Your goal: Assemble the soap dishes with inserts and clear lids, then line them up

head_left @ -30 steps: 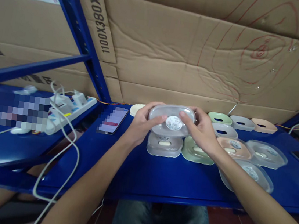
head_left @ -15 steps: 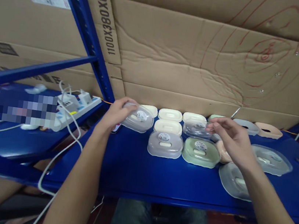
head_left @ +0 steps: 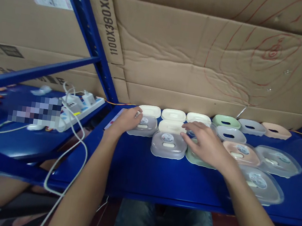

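Blue steel shelf [head_left: 142,175] backed by flattened cardboard sheets [head_left: 192,59]; a blue upright [head_left: 93,41] divides it from the bay on the left. Working left to right from my remote view: a white power strip [head_left: 75,111] with plugs and a trailing cable sits on the left bay. Next, the left hand [head_left: 126,120] lies palm-down on a grey lidded soap box [head_left: 142,126], fingers curled over its near-left edge; I read this as the box being set in place at the left end of the middle row, grip not yet let go. Behind it stands a back row of cream trays [head_left: 173,114]. At centre a second grey lidded box [head_left: 168,145] stands alone in the front row, untouched. The right hand [head_left: 206,145] hovers open and empty, fingers spread, over a green box [head_left: 198,157] that it mostly hides; whether it touches that box I cannot tell. Further right: green, grey and peach open trays [head_left: 251,127] at the back, a peach lidded box [head_left: 239,151], and loose clear lids [head_left: 263,183]. My judgement: the next move calls for releasing the left box square with its neighbours, then the right hand closing on the following piece.
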{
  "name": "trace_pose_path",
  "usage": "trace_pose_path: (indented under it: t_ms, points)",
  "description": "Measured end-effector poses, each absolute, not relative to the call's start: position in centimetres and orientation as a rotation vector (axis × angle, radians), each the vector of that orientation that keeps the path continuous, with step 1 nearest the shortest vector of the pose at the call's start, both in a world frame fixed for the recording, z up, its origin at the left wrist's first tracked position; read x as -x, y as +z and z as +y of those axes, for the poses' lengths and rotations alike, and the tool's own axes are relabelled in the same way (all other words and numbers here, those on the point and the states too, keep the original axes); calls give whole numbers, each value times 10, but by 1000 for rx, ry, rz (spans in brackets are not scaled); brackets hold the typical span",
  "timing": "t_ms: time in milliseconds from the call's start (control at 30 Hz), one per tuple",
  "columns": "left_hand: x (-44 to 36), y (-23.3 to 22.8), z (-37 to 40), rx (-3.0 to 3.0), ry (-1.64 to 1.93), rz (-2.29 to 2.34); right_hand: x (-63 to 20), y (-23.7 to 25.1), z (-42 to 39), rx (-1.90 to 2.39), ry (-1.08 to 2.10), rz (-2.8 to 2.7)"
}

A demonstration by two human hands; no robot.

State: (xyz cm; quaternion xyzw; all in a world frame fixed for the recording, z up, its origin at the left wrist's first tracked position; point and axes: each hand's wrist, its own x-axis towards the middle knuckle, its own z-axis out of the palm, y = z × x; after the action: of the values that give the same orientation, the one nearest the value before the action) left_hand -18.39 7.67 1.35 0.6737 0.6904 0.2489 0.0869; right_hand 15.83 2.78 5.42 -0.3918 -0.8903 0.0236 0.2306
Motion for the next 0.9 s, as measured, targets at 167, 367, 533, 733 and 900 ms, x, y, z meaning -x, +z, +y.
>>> trace_pose_path:
  t_ms: [167, 367, 533, 733, 900]
  points:
    - [175, 10, 80, -2207, 617, 1990, -145, 67, 60, 1158, -84, -2707]
    - [170, 0, 85, -2265, 586, 1991, -112, 76, 111, 1459, -119, -2950]
    - [165, -3, 86, -2294, 585, 2055, -95, 72, 124, 1636, -100, -3003]
    - [157, -1, 81, -2300, 594, 2123, -95, 66, 131, 1721, -132, -3021]
    - [154, -2, 80, -2290, 611, 2152, -96, 59, 135, 1679, -136, -2984]
